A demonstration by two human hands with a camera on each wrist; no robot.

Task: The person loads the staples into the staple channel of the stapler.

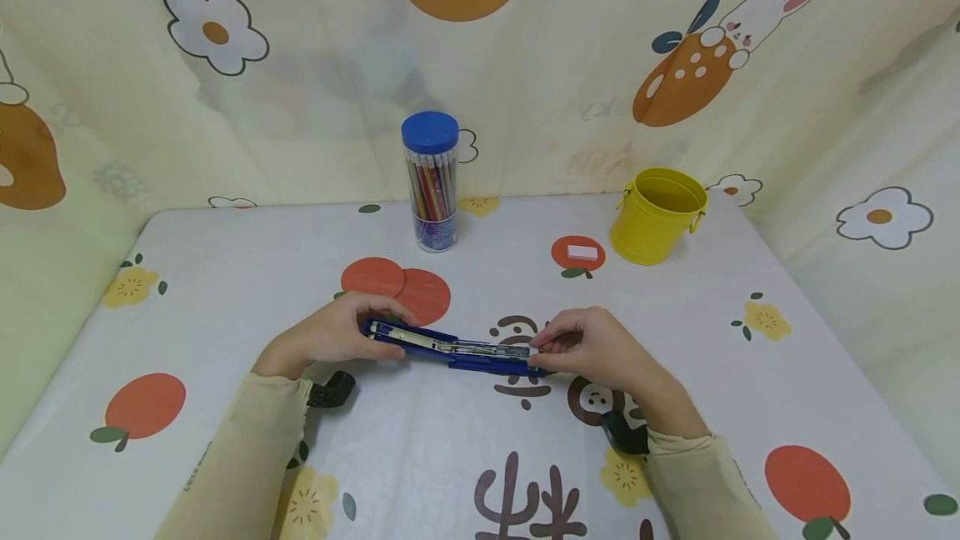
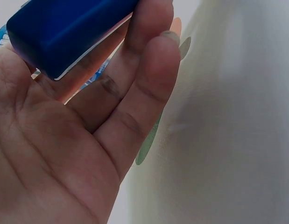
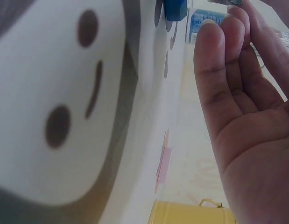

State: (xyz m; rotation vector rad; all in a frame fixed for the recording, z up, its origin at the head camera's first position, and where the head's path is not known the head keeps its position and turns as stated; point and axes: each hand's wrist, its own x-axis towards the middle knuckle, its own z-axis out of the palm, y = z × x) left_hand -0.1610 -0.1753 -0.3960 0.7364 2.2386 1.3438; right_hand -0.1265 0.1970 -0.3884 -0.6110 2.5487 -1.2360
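A blue stapler is held above the table, its top cover swung wide open so the metal inside shows. My left hand grips the cover end, with the thumb in front and fingers behind; the left wrist view shows the blue cover against the fingers. At the other end, my right hand pinches with thumb and forefinger a small grey metal piece, apparently a strip of staples, at the rail above the blue base. The fingertips partly hide it.
A clear tube of pencils with a blue lid stands at the back. A yellow bucket is at the back right, near a small pinkish-white block. The tabletop has a printed cover and meets a patterned curtain behind.
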